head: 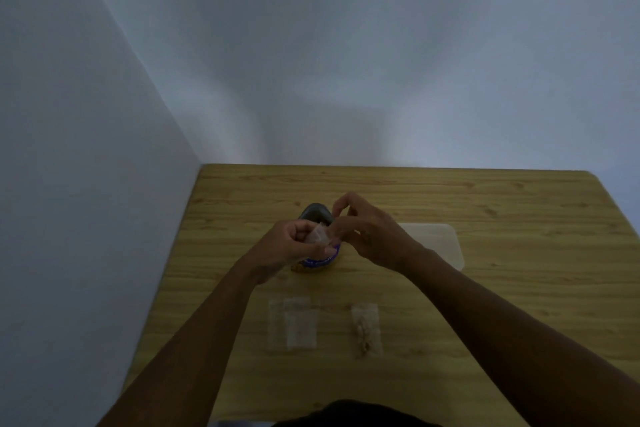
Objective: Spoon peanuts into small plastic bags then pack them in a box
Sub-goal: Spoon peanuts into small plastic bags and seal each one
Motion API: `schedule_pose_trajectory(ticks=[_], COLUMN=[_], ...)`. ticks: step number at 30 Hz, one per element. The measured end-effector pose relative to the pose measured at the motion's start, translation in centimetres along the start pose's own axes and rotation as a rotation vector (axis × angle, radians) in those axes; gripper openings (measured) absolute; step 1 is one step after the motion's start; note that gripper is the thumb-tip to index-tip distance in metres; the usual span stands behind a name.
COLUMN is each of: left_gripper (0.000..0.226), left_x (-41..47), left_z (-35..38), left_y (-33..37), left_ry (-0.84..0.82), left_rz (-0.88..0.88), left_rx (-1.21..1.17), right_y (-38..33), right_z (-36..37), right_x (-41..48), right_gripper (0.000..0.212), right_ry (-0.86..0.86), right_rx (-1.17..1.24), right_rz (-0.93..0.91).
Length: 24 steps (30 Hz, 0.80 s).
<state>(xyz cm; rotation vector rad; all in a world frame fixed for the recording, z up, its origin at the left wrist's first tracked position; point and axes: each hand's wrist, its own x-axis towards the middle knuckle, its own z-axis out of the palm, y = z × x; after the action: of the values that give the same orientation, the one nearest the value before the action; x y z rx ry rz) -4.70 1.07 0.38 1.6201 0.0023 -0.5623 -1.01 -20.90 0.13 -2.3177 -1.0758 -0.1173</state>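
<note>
Two hands work one small bag (319, 236) above the peanut jar (320, 261) on the bench (502, 288).

Watching from my remote station, I see the left hand (291, 248) with its fingers (302, 230) curled round the small bag, while the right hand (369, 234) pinches the bag's upper edge between thumb and forefinger, its other fingers raised and loose. Whether peanuts are inside it I cannot tell. Nearer me lie a pile of empty bags (292, 322) and, apart to its right, one filled bag (366, 331); a clear box (440, 246) sits just beyond the right wrist. I judge the mouth is being worked, opened or sealed. No spoon shows; the next move calls for a steady hold on the mouth, then filling or laying it beside the filled bag.
</note>
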Motion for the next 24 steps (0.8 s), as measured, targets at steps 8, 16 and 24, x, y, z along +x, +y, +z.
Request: schedule_pose_trajectory(ticks=[8,16,24], left_gripper=[0.036,0.035,0.046], left_x=[0.1,0.4,1.6], left_z=[-2.4,-3.8,-4.4], left_y=[-2.2,-3.9,-5.3], left_ry=[0.222,0.408,0.416], left_rz=[0.064,0.144,0.144], left_rx=[0.079,0.23,0.345], right_y=[1.5,1.5,-0.1], right_z=[1.8,4.5,2.9], right_x=[0.0,-0.2,2.4], right_gripper=[0.038,0.013,0.013], right_ry=[0.416,0.283,0.351], right_rx=[0.139,0.348,0.16], right_rz=[0.529,0.802,0.393])
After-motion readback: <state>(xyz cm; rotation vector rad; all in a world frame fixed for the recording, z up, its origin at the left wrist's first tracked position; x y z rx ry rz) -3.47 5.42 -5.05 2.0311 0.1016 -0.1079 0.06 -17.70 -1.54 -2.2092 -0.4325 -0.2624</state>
